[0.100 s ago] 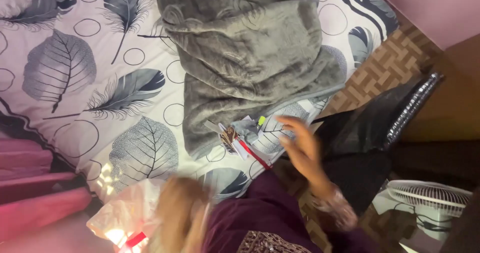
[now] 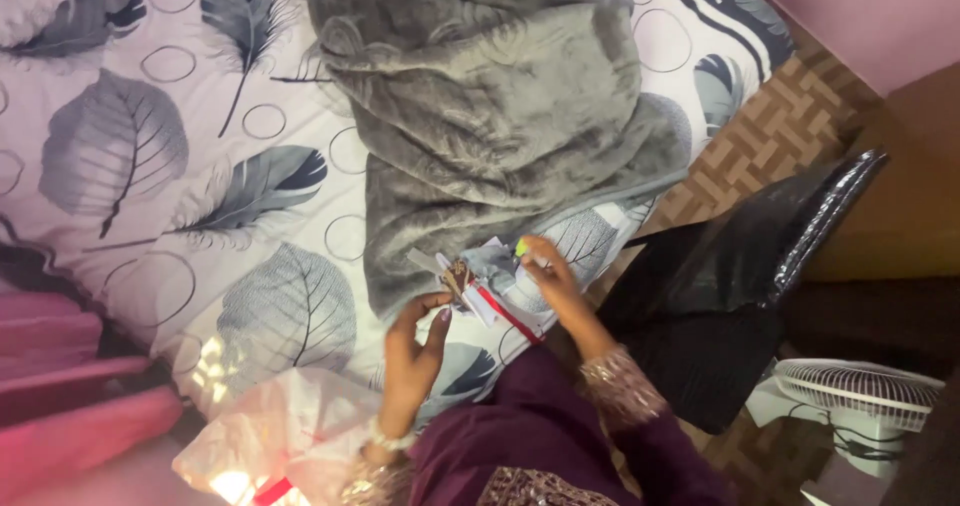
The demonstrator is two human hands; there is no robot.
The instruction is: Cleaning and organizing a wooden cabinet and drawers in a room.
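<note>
A small heap of paper scraps and wrappers (image 2: 490, 291) lies on the feather-print bedsheet (image 2: 200, 166), at the lower edge of a grey plush blanket (image 2: 480, 116). In the heap are a brown patterned piece (image 2: 458, 274), a red strip (image 2: 508, 316) and a small yellow-green piece (image 2: 522, 248). My left hand (image 2: 412, 356) reaches up from below, fingers apart, its fingertips touching the brown piece. My right hand (image 2: 552, 281) rests on the heap's right side, with its fingers curled over the yellow-green piece. Both sleeves are dark purple with embroidered cuffs.
A thin translucent plastic bag (image 2: 270, 431) with red marks lies at the lower left by my left wrist. A black plastic bag (image 2: 740, 266) stands open on the patterned floor to the right. A white fan (image 2: 860, 391) sits at the lower right. Pink fabric (image 2: 70, 406) is at the left.
Both hands were blurred and away from the heap. My left hand has risen from the plastic bag to the brown piece, and my right hand has come down onto the heap.
</note>
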